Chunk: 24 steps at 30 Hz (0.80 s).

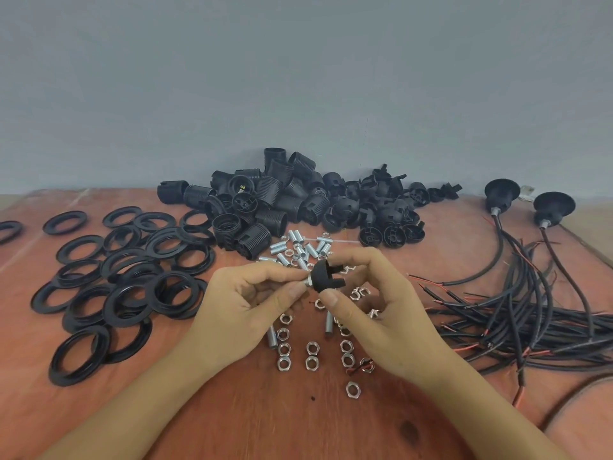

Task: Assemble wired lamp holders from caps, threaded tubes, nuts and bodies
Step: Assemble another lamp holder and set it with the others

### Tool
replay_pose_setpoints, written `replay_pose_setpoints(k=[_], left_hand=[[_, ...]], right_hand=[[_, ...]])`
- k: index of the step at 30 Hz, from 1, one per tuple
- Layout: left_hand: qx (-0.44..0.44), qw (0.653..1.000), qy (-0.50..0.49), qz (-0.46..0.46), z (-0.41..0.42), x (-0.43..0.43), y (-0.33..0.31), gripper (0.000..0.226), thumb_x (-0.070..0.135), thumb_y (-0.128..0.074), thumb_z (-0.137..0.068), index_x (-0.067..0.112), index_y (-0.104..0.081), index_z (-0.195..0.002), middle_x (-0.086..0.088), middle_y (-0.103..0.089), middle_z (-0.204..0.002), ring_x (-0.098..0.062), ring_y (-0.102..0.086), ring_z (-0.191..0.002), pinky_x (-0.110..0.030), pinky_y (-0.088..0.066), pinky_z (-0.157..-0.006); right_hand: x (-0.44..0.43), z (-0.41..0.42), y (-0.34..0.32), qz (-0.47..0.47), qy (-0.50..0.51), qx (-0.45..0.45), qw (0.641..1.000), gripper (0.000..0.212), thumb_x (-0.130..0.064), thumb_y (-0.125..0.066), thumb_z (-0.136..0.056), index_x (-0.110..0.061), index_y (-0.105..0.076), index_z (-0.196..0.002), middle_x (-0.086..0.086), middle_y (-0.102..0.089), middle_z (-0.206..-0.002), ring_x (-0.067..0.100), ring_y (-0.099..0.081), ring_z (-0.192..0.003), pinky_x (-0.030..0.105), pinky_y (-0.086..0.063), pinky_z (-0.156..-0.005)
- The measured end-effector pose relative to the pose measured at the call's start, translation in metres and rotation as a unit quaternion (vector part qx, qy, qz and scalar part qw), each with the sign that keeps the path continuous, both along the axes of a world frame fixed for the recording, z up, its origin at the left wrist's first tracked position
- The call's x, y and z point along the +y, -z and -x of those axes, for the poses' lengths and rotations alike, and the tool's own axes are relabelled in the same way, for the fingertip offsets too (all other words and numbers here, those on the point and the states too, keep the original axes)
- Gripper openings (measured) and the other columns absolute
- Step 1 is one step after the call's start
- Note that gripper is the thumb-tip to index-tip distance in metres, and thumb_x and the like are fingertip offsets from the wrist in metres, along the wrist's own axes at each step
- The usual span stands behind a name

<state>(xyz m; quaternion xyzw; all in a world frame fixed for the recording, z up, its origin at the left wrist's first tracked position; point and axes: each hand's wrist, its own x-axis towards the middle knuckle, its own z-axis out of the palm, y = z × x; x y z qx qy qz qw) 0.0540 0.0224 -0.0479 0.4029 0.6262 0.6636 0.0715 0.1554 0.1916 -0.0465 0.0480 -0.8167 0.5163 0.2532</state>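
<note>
Cap (326, 277), black plastic dome, is held in the air btwn both hands, just above the loose nuts (311, 355) scattered at table centre. R hand (374, 307) grips it, thumb on the near side & fingers curled over the far side. L hand (245, 307) pinches the metal threaded tube (306, 281) sticking out of the cap's narrow end, thumb & forefinger closed on it.

Surface: reddish-brown wooden table (265, 419), grain visible, one dark knot near the front. Plain grey-blue wall (298, 78) behind; table runs right up to it.

L side of table: loose spread of black rings (126, 280), many overlapping. Back centre, against the wall: heap of black ribbed bodies (258, 200), w/ a heap of spare caps (374, 207) just to its R. Small pile of short silver tubes (302, 249) in front of the bodies, just beyond the fingers. R side: bundle of black cables (530, 313) w/ red cores showing at the ends. Back R: 2 wired holders (501, 194), well apart from the hands, each w/ a cable leaving its metal tube
</note>
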Motion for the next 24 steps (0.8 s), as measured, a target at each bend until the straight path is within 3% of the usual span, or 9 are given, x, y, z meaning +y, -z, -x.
replay_pose_setpoints(k=[3, 7, 10, 12, 15, 17, 19, 21, 24], left_hand=[[0.007, 1.000, 0.005, 0.012, 0.000, 0.000, 0.000, 0.012, 0.013, -0.070, -0.081, 0.015, -0.073, -0.093, 0.004, -0.075, -0.080, -0.011, -0.069, -0.064, -0.018, -0.054, -0.061], [0.104, 0.994, -0.017, 0.039, -0.004, -0.001, 0.001, 0.011, 0.024, -0.071, -0.084, 0.018, -0.076, -0.092, 0.008, -0.072, -0.082, -0.013, -0.069, -0.070, -0.026, -0.056, -0.064], [0.166, 0.984, -0.039, 0.046, -0.007, 0.000, 0.000, 0.013, 0.026, -0.067, -0.086, 0.021, -0.075, -0.094, 0.010, -0.072, -0.085, -0.010, -0.070, -0.072, -0.029, -0.057, -0.065], [0.155, 0.986, -0.043, 0.039, -0.008, 0.001, 0.000, 0.011, 0.026, -0.067, -0.086, 0.024, -0.075, -0.092, 0.009, -0.072, -0.084, -0.011, -0.070, -0.070, -0.027, -0.057, -0.064], [0.083, 0.995, -0.055, 0.021, -0.009, 0.002, 0.002, 0.009, 0.023, -0.072, -0.086, 0.022, -0.073, -0.095, 0.004, -0.074, -0.081, -0.012, -0.071, -0.069, -0.024, -0.058, -0.064], [0.021, 0.998, -0.065, -0.004, -0.009, 0.003, 0.002, 0.011, 0.020, -0.072, -0.087, 0.018, -0.072, -0.097, -0.001, -0.074, -0.083, -0.014, -0.071, -0.070, -0.022, -0.057, -0.064], [-0.059, 0.995, -0.068, -0.042, -0.008, 0.004, 0.000, 0.016, 0.017, -0.067, -0.083, 0.015, -0.073, -0.098, -0.007, -0.074, -0.083, -0.015, -0.069, -0.070, -0.022, -0.056, -0.063], [-0.151, 0.984, -0.061, -0.078, -0.007, 0.006, -0.002, 0.018, 0.018, -0.064, -0.081, 0.019, -0.077, -0.094, -0.008, -0.073, -0.081, -0.014, -0.067, -0.070, -0.022, -0.054, -0.062], [-0.223, 0.968, -0.057, -0.099, -0.007, 0.006, -0.004, 0.022, 0.016, -0.060, -0.081, 0.022, -0.079, -0.092, -0.006, -0.072, -0.079, -0.013, -0.066, -0.069, -0.021, -0.053, -0.060]], right_hand=[[0.000, -0.001, -0.003, 0.011, 0.003, -0.016, 1.000, 0.046, -0.032, -0.072, -0.085, -0.035, -0.058, -0.128, -0.013, -0.064, -0.107, 0.009, -0.062, -0.082, 0.034, -0.055, -0.059], [0.000, -0.001, -0.009, 0.044, 0.026, -0.061, 0.997, 0.026, -0.051, -0.069, -0.080, -0.026, -0.075, -0.088, -0.005, -0.070, -0.076, 0.010, -0.059, -0.063, 0.028, -0.048, -0.054], [0.002, -0.001, -0.009, 0.020, 0.041, -0.079, 0.996, 0.052, -0.063, -0.056, -0.083, -0.018, -0.061, -0.057, -0.009, -0.047, -0.049, 0.003, -0.038, -0.047, 0.021, -0.032, -0.046], [0.006, -0.002, -0.012, -0.066, 0.058, -0.086, 0.992, 0.065, -0.070, -0.043, -0.089, -0.014, -0.050, -0.057, -0.008, -0.038, -0.048, 0.006, -0.032, -0.046, 0.027, -0.029, -0.045], [0.026, -0.004, -0.022, -0.150, 0.146, -0.083, 0.974, 0.060, -0.072, -0.032, -0.089, -0.023, -0.061, -0.071, -0.005, -0.059, -0.057, 0.005, -0.044, -0.043, 0.022, -0.035, -0.042], [0.049, -0.008, -0.027, -0.196, 0.245, -0.101, 0.944, 0.035, -0.057, -0.046, -0.090, -0.029, -0.063, -0.077, -0.011, -0.062, -0.063, 0.001, -0.052, -0.051, 0.018, -0.037, -0.047], [0.072, -0.013, -0.030, -0.290, 0.312, -0.176, 0.888, 0.014, -0.038, -0.059, -0.086, -0.029, -0.064, -0.076, -0.015, -0.060, -0.066, 0.007, -0.058, -0.065, 0.026, -0.039, -0.060], [0.087, -0.017, -0.027, -0.351, 0.314, -0.277, 0.838, 0.010, -0.035, -0.061, -0.082, -0.027, -0.065, -0.077, -0.012, -0.064, -0.074, 0.021, -0.060, -0.080, 0.032, -0.037, -0.072], [0.092, -0.018, -0.023, -0.336, 0.309, -0.323, 0.829, 0.012, -0.040, -0.059, -0.082, -0.030, -0.064, -0.079, -0.014, -0.061, -0.074, 0.020, -0.055, -0.078, 0.035, -0.037, -0.080]])
